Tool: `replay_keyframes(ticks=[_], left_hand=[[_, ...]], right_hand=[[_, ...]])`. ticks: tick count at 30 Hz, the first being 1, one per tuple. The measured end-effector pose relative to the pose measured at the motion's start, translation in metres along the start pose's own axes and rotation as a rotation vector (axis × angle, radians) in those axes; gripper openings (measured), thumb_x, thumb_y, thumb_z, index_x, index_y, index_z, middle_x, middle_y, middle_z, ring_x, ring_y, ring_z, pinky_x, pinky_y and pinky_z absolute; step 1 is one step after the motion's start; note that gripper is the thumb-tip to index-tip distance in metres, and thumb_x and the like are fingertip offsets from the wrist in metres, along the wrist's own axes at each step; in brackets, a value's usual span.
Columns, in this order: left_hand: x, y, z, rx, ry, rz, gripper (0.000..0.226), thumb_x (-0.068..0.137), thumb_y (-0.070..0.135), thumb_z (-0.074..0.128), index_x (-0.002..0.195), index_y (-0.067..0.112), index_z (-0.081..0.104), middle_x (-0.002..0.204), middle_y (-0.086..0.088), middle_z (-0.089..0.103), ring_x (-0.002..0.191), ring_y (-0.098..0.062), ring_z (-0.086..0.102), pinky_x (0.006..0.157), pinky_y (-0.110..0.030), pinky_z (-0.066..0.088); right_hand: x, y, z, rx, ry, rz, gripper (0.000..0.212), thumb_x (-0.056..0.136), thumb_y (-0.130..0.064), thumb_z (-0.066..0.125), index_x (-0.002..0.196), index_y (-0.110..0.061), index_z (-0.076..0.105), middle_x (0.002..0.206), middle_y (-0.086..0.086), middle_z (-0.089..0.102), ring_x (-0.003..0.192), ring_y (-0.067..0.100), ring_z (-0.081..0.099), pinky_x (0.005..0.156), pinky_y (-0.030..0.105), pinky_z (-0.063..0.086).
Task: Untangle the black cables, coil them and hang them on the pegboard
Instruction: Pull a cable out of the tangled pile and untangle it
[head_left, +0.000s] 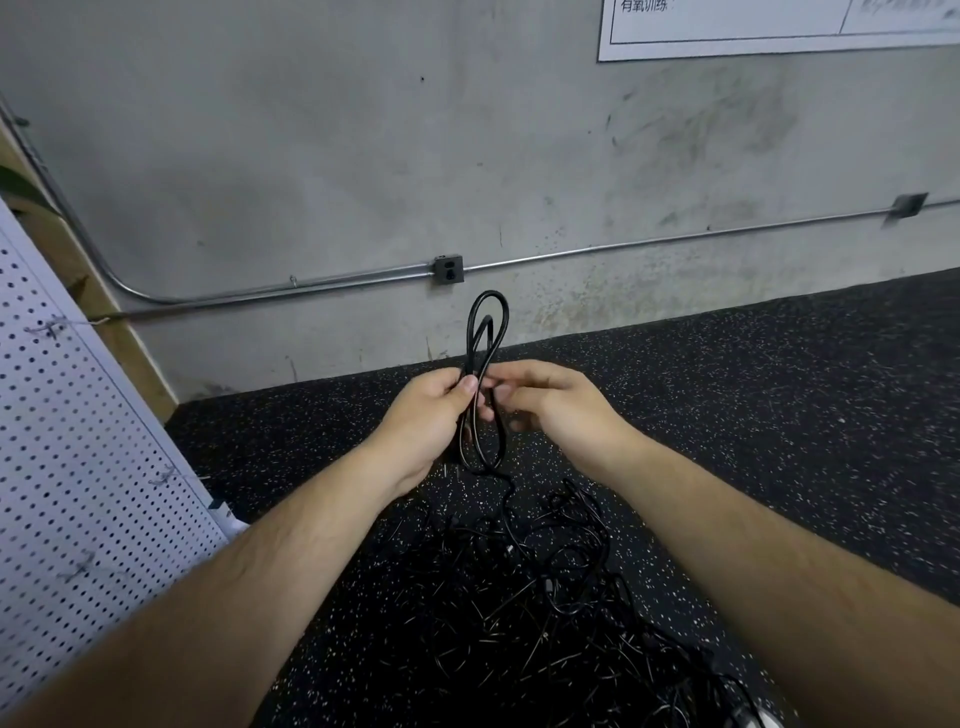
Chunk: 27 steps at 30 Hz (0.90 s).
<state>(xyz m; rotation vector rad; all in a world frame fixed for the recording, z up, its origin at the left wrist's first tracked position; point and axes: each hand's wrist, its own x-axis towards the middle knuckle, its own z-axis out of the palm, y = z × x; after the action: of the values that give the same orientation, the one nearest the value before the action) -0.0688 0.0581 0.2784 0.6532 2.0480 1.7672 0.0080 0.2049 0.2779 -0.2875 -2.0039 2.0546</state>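
Plainly the black cable (488, 322) is a light, limp thing with just enough spring to hold a rounded bend. It probably wants gripping where the strands run together, since the loop tops would likely slip open. It is up in the air in front of the person, folded into a narrow loop that rises above the hands and bulges below them. Its tail drops to the tangle (545, 597) of other black cables on the speckled floor (779, 389). The left hand (423, 421) is wrapped round the gathered strands, thumb pressed on top. The right hand (558, 402) comes in from the other side, fingers curled and pinching a strand just beside the left thumb (which strand is hard to tell). Both forearms reach forward. The pegboard (78, 441) stands at the left, well apart.
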Motion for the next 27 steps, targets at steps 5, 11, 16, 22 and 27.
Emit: replay_keyframes(ticks=[5, 11, 16, 22, 27], left_hand=[[0.001, 0.009, -0.007, -0.179, 0.038, -0.047, 0.026, 0.11, 0.014, 0.041, 0.108, 0.009, 0.066, 0.081, -0.002, 0.057, 0.067, -0.01, 0.058, 0.068, -0.028, 0.051], [0.001, 0.018, -0.019, -0.427, -0.026, -0.054, 0.024, 0.109, 0.011, 0.039, 0.109, 0.003, 0.061, 0.087, -0.003, 0.049, 0.055, -0.007, 0.048, 0.056, -0.024, 0.044], [-0.004, 0.012, -0.033, -0.161, -0.141, -0.077, 0.023, 0.11, 0.014, 0.04, 0.107, 0.005, 0.061, 0.079, 0.0, 0.056, 0.057, -0.01, 0.048, 0.06, -0.027, 0.042], [-0.001, 0.007, -0.039, 0.027, -0.149, -0.086, 0.025, 0.111, 0.015, 0.038, 0.105, 0.007, 0.061, 0.068, 0.006, 0.054, 0.057, -0.009, 0.047, 0.058, -0.025, 0.041], [0.001, 0.006, -0.039, 0.288, 0.055, -0.032, 0.026, 0.111, 0.019, 0.039, 0.106, 0.016, 0.064, 0.083, 0.002, 0.063, 0.063, -0.007, 0.058, 0.062, -0.021, 0.045]], right_hand=[[-0.009, 0.024, -0.017, -0.401, -0.292, 0.144, 0.049, 0.083, 0.011, 0.056, 0.12, -0.021, 0.059, 0.12, -0.003, 0.064, 0.11, 0.011, 0.06, 0.083, 0.025, 0.048], [-0.016, 0.058, -0.01, -0.869, -0.499, 0.265, 0.027, 0.106, -0.041, 0.047, 0.115, -0.022, 0.064, 0.103, -0.004, 0.064, 0.079, 0.004, 0.055, 0.068, 0.019, 0.042], [-0.008, 0.046, -0.037, -0.804, -0.359, 0.348, 0.033, 0.101, -0.054, 0.052, 0.101, -0.025, 0.066, 0.088, -0.007, 0.057, 0.078, 0.01, 0.052, 0.073, 0.029, 0.041], [0.005, 0.02, -0.057, -0.628, -0.128, 0.217, 0.032, 0.08, -0.043, 0.08, 0.074, -0.02, 0.059, 0.073, -0.009, 0.061, 0.079, 0.014, 0.059, 0.078, 0.034, 0.041], [0.007, 0.008, -0.062, -0.521, -0.108, 0.182, 0.032, 0.082, -0.037, 0.076, 0.068, -0.022, 0.052, 0.066, -0.007, 0.05, 0.064, 0.017, 0.056, 0.081, 0.04, 0.044]])
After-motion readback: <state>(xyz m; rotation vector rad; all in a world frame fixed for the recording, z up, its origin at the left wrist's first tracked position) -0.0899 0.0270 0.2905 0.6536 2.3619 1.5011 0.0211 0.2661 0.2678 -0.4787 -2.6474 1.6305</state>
